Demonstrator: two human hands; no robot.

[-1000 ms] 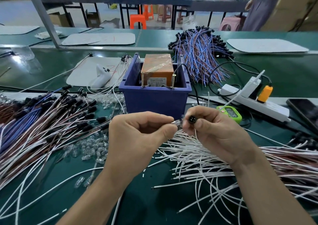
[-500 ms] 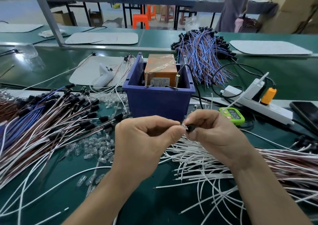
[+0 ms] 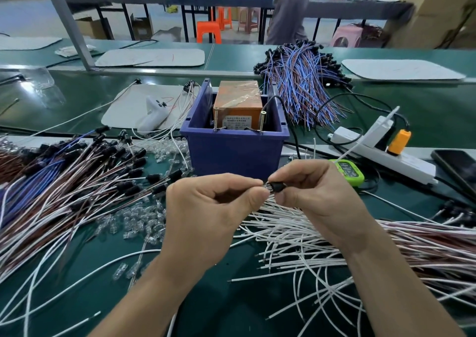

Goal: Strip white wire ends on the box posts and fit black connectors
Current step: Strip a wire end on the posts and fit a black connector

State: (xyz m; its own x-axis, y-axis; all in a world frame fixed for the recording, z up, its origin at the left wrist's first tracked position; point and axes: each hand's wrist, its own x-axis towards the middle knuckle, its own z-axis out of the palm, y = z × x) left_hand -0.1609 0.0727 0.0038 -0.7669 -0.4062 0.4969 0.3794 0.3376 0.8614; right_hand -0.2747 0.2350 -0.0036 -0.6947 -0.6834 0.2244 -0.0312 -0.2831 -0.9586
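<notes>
- Head view: both hands meet just in front of the blue box (image 3: 234, 156), held up off the bench (image 3: 425, 109). My read: I work close to the box so the posts stay a short reach away.
- Left hand (image 3: 206, 207): thumb and forefinger pinch a small clear piece (image 3: 268, 185) and the other fingers are curled. It looks like the steadying side.
- Right hand (image 3: 316, 195): fingertips pinch the black connector (image 3: 278, 186), which touches the clear piece. I judge the fitting step is under way, but I can't tell whether it's seated.
- The wire being worked on is hidden behind my fingers.
- White wire pile (image 3: 296, 233): on the bench in front of the box, toward its right, under the right hand. Next pieces are directly below the work.
- Posts (image 3: 262, 120): two upright screws inside the box at its near wall, in front of the orange block (image 3: 237, 99). Neither hand is on them.
- Left of the box: finished wires (image 3: 123, 176) fanned out, black ends toward the box. Probably the done heap, kept apart from the raw stock.
- Loose clear pieces (image 3: 134, 218): in front of the box to its left, near the left hand.
- Behind the box, to its right: blue and brown bundle (image 3: 301, 84). To the right: power strip (image 3: 381, 153) and green timer (image 3: 347, 171), both out of the work zone.
</notes>
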